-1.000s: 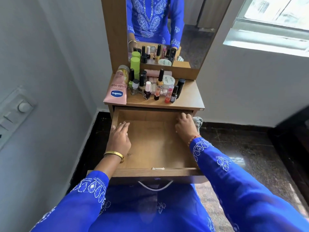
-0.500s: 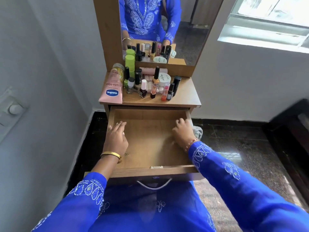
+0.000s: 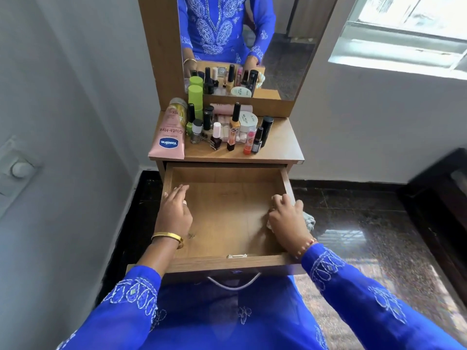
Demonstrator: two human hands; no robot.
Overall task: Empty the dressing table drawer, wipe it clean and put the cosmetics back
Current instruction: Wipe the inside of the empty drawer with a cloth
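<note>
— Holding anything in your right hand (image 3: 286, 218)?
— Fingers curled on a cloth (image 3: 308, 221) at the drawer (image 3: 225, 260)'s three o'clock wall.
— Your left hand (image 3: 174, 210)?
— Flat, fingers straight, at nine o'clock. Cosmetics (image 3: 222, 127) stand at twelve — on the tabletop.

Left hand (image 3: 174, 213): palm down, fingers straight and close together, pointing toward 1 o'clock; forearm enters from 7 o'clock. Right hand (image 3: 288, 219): knuckles up, fingers curled downward, pointing toward 11 o'clock; forearm enters from 4 o'clock. Both arms are extended forward, hands level and well apart.
</note>
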